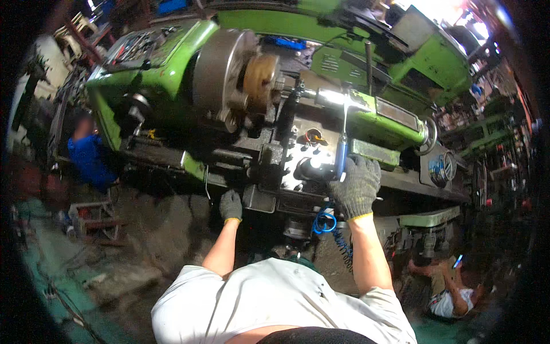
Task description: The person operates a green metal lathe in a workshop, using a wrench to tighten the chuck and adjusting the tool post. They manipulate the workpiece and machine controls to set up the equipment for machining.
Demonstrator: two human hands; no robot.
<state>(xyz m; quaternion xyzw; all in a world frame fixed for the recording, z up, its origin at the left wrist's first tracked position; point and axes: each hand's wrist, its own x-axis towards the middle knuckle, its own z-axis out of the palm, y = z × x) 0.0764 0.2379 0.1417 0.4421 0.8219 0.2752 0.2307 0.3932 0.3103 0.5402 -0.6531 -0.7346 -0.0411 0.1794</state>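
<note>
At the front of a big green lathe (pixel 172 63), the person stands with both gloved hands on the machine. The right hand (pixel 358 186), in a grey knit glove, is wrapped closed around the grip of a blue air gun (pixel 341 157), whose thin metal nozzle (pixel 345 112) runs up toward the shiny steel bar (pixel 332 96) held between the chuck (pixel 226 71) and the green tailstock (pixel 389 123). A blue coiled hose (pixel 326 225) hangs from the gun down past the wrist. The left hand (pixel 231 205), also gloved, rests lower on the dark front of the carriage (pixel 286 166); whether its fingers close around a handle or merely press there cannot be told.

Judging by this, the step in hand looks like blowing chips off the bar and the carriage top. The next move would call for keeping the nozzle tip aimed at the metal while sweeping along the bar, with the left hand clear of the chuck.

The air gun looks slim, with a blue body mostly hidden inside the glove and a long straight tube. Off to the left a person in blue (pixel 89 157) bends beside the machine, and another person (pixel 450 289) sits low on the floor at the right.
</note>
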